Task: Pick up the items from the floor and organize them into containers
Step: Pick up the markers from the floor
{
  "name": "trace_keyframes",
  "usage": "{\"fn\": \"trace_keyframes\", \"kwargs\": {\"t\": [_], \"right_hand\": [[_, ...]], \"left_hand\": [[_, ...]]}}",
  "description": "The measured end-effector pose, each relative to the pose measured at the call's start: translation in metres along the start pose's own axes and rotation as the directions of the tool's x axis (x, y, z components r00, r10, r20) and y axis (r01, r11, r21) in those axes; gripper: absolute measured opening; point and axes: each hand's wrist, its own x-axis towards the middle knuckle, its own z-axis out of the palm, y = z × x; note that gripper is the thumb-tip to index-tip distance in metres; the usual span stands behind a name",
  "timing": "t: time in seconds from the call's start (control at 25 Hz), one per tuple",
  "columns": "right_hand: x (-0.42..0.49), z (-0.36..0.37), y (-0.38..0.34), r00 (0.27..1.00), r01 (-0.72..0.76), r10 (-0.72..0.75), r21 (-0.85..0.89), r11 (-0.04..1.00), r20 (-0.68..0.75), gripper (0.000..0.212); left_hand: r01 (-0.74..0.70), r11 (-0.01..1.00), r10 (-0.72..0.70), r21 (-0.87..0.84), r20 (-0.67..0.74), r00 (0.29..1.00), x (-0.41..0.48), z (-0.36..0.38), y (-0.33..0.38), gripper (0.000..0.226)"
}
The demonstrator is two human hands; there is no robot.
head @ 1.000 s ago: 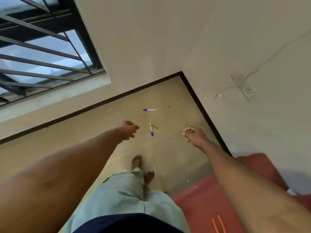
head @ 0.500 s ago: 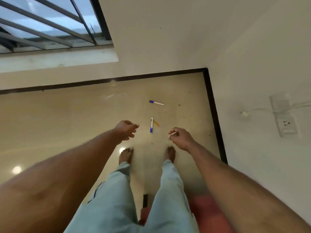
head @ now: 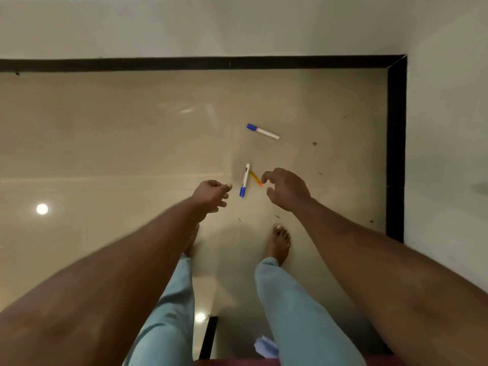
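Observation:
Two white markers with blue caps lie on the beige floor tiles: the near marker just ahead of my hands, the far marker further toward the wall. An orange pen lies slanted against the near marker's right side. My right hand hovers over the orange pen's tip with fingers spread and bent, and I see nothing in it. My left hand hangs left of the near marker's blue cap, fingers loosely curled and holding nothing.
A black skirting runs along the far wall and down the right wall, forming a corner. My bare feet stand just behind the pens. A blue-white scrap and a red mat edge lie at the bottom.
My view has tipped down, so the window has left the frame. My right hand moved forward and left to the orange pen and spread its fingers; the small white thing it pinched no longer shows.

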Motion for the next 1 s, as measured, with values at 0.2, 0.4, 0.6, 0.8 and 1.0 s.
{"fn": "trace_keyframes", "kwargs": {"t": [0.2, 0.4, 0.6, 0.8, 1.0], "right_hand": [[0.086, 0.07, 0.033, 0.984, 0.175, -0.178, -0.158, 0.972, -0.006, 0.044], [0.149, 0.129, 0.032, 0.95, 0.3, -0.314, -0.305, 0.904, 0.006, 0.058], [0.174, 0.16, 0.036, 0.945, 0.312, -0.324, -0.411, 0.856, 0.043, 0.047], [0.186, 0.164, 0.046, 0.935, 0.315, -0.354, -0.444, 0.839, -0.005, 0.027], [0.18, 0.145, 0.047, 0.92, 0.309, -0.348, -0.215, 0.926, -0.178, 0.021]], "left_hand": [[0.021, 0.997, -0.022, -0.07, -0.013, 1.0, 0.088, 0.013, -0.039, 0.037], [0.071, 0.99, -0.077, -0.123, -0.044, 0.996, 0.143, 0.006, -0.079, 0.032], [0.116, 0.98, -0.129, -0.161, -0.068, 0.989, 0.167, 0.003, -0.091, 0.029], [0.077, 0.989, -0.083, -0.127, -0.044, 0.996, 0.169, 0.01, -0.074, 0.033], [0.028, 0.987, -0.037, -0.158, -0.049, 0.998, 0.168, 0.018, -0.045, 0.034]]}}
